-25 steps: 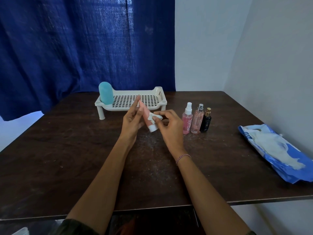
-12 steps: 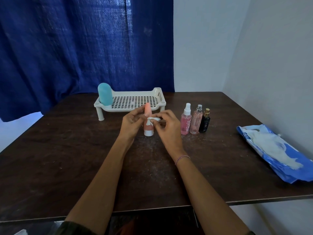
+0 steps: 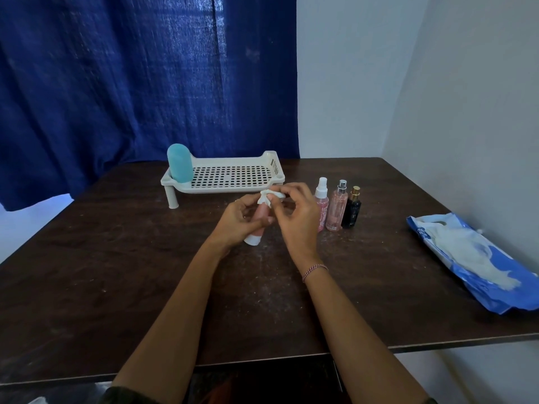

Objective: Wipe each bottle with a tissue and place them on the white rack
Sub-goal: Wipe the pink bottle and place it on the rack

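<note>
My left hand grips a small pink tube with a white cap at its lower end, held above the table. My right hand pinches a crumpled white tissue against the tube's top end. The white rack stands behind my hands, and a light blue bottle stands at its left end. To the right of my hands, a pink spray bottle, a clear pink perfume bottle and a black bottle with a gold cap stand in a row on the table.
The dark wooden table meets a white wall on its right. A blue tissue pack lies open near the table's right edge. A dark blue curtain hangs behind the rack.
The tissue has slid up from the tube's lower body to its top end. My left hand has closed lower around the tube, which now tilts with its cap toward me.
</note>
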